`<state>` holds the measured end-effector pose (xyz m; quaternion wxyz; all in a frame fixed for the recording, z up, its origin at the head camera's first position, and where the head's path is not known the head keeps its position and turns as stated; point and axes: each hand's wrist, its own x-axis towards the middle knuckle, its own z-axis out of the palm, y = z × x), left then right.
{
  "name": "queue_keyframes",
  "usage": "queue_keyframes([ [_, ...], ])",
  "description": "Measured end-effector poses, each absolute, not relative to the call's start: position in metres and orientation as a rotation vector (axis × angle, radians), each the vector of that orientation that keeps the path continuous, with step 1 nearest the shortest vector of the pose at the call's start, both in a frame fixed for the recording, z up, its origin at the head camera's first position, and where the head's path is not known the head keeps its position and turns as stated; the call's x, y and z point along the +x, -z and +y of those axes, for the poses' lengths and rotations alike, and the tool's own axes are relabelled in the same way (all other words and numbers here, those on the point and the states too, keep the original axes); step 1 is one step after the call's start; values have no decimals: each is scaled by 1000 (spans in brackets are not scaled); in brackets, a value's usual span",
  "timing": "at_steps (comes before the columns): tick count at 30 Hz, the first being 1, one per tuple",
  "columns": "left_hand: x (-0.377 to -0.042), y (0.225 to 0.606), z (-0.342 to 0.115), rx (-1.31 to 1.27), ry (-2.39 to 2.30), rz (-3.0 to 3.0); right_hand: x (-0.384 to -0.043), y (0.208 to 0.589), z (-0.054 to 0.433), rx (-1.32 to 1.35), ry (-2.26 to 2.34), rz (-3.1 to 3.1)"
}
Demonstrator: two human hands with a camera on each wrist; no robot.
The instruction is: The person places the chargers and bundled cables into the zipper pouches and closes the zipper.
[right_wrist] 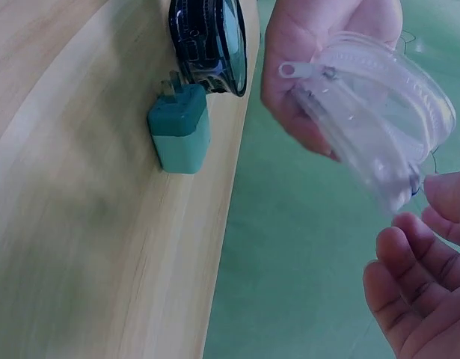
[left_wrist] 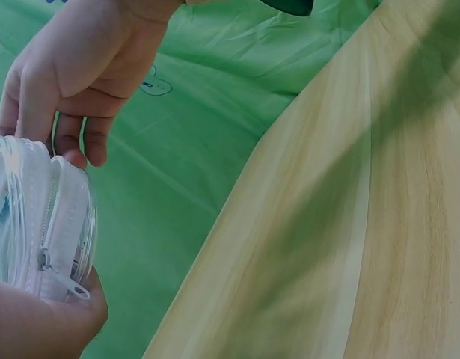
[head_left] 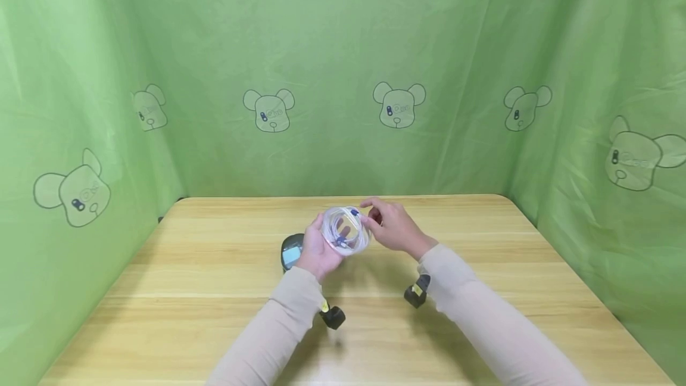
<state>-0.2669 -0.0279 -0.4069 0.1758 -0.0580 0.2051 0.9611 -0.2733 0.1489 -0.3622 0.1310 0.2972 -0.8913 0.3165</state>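
My left hand (head_left: 316, 252) holds a round clear zippered pouch (head_left: 362, 239) from beneath and along its left side. Inside it lies a coiled white cable (head_left: 333, 221) with dark blue ends. The pouch's zip runs open round the side, its pull tab (right_wrist: 293, 69) hanging by the left fingers in the right wrist view. At the opposite edge is my right hand (head_left: 395, 226), its thumb and fingertips right at the rim, fingers loosely bent. In the left wrist view the right fingers (left_wrist: 95, 142) hang just over the pouch's top.
A teal charger (right_wrist: 181, 142) with metal prongs stands on the wooden table (head_left: 214, 314). Close behind it is a black-edged zip case (right_wrist: 207, 45). Green curtains (head_left: 343, 28) with bear faces surround the table on the back and sides.
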Motion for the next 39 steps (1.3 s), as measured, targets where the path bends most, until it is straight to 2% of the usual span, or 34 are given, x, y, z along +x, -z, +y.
queue_keyframes([
  [20, -267, 397, -39, -249, -2750, 622, -287, 401, 151, 780, -1000, -2642],
  [39, -268, 393, -36, -161, -2744, 646, -282, 441, 123, 918, -917, -2757],
])
